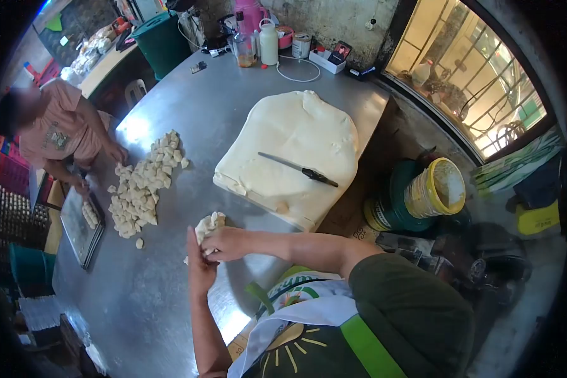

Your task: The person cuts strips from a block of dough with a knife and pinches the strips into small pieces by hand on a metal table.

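Observation:
At the near side of the metal table [160, 296], a small bunch of dough pieces [209, 225] lies between my hands. My left hand [201, 264] stands along its left side, one finger stretched and the others curled in against the dough. From the right, my right hand [228, 244] closes over the bunch with bent fingers, which hide part of it. Beyond them rests a large slab of pale dough [283, 126]. A long knife [296, 169] with a black handle lies on top of the slab. Further left is a heap of cut dough pieces [138, 195].
A co-worker [63, 126] reaches in at the left, near a tray [82, 233] with a few dough pieces. Bottles [268, 44] and small containers line the back wall. Buckets [438, 186] stand on the floor at the right, below a barred window [466, 69].

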The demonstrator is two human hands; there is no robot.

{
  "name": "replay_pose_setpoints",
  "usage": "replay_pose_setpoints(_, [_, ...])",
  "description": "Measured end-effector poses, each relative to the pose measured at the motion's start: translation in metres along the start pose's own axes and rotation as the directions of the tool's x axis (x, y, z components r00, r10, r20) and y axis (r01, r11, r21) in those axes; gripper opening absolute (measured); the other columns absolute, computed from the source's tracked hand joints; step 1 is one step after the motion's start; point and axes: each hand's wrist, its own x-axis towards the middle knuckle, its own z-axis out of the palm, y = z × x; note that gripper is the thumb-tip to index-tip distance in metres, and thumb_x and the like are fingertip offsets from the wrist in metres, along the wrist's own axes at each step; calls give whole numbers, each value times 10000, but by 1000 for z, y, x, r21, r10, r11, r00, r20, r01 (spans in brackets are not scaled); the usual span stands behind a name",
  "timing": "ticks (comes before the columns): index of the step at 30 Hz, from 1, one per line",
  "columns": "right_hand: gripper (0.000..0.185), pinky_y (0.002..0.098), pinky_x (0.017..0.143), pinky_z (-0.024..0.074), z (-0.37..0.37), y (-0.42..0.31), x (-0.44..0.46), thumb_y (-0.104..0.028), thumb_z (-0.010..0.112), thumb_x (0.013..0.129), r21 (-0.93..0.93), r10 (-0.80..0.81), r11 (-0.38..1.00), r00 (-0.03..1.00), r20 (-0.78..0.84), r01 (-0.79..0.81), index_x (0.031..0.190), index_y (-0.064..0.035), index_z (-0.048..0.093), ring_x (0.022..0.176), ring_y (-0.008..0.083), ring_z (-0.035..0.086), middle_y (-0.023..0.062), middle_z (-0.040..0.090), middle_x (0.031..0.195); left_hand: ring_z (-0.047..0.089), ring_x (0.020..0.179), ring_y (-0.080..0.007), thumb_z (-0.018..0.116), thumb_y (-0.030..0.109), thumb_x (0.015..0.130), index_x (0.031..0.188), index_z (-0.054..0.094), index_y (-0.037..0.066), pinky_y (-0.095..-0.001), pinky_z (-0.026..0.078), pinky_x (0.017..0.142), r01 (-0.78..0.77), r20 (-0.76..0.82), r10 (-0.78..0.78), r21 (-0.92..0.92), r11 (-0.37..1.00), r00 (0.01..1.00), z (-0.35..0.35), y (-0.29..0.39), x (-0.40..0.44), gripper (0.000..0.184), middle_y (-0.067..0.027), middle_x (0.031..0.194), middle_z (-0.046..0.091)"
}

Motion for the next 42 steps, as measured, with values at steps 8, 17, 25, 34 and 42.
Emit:
replay_pose_setpoints(8, [311, 492, 671, 510, 9, 3, 15, -423, 640, 841, -88, 172, 973, 927, -333, -213, 847, -115, 683, 766, 385, 661, 119, 660, 780, 636, 767, -174, 636, 103, 870, 1051, 660, 18, -326, 510, 693, -47, 269, -58, 369, 928, 961, -18, -39, -6, 202, -87, 856, 694])
replay_pose_setpoints(17, [901, 401, 959, 470, -14, 39, -41, -270, 838, 702, 188, 354, 922, 934, -58, -338, 1455, -81, 381, 1133, 363, 568, 214, 490, 1343, 625, 814, -270, 820, 90, 699, 1114, 553, 47, -385, 513, 716, 262, -30, -270, 358, 896, 962, -96, -113, -16, 495, -178, 974, 644])
replay_pose_setpoints(25, [908, 468, 988, 461, 24, 69, 88, -263, 815, 686, -183, 375, 910, 927, -19, -372, 1455, -97, 363, 1218, 409, 510, 207, 474, 1359, 527, 1064, -331, 765, -9, 678, 1160, 448, 72, -419, 469, 882, -1, 209, -103, 445, 896, 972, -56, -155, 74, 584, -164, 1143, 511])
replay_pose_setpoints(34, [679, 443, 1051, 411, 3, 18, 213, -215, 700, 828, 89, -82, 983, 808, -584, 164, 1422, -90, 395, 1281, 431, 466, 202, 443, 1434, 585, 988, -184, 626, 251, 965, 1324, 447, 80, -326, 474, 855, 157, -425, -240, -222, 962, 873, -167, -55, 136, 437, -46, 1139, 603])
replay_pose_setpoints(42, [268, 504, 821, 479, -7, 137, 124, -347, 598, 887, -453, 55, 892, 989, 140, 15, 1033, -140, 687, 963, 311, 622, 99, 644, 1100, 535, 1253, -288, 660, 330, 924, 1515, 301, 49, -439, 451, 1019, 686, 576, -382, -666, 294, 722, -21, -36, -37, 746, -149, 1442, 477])
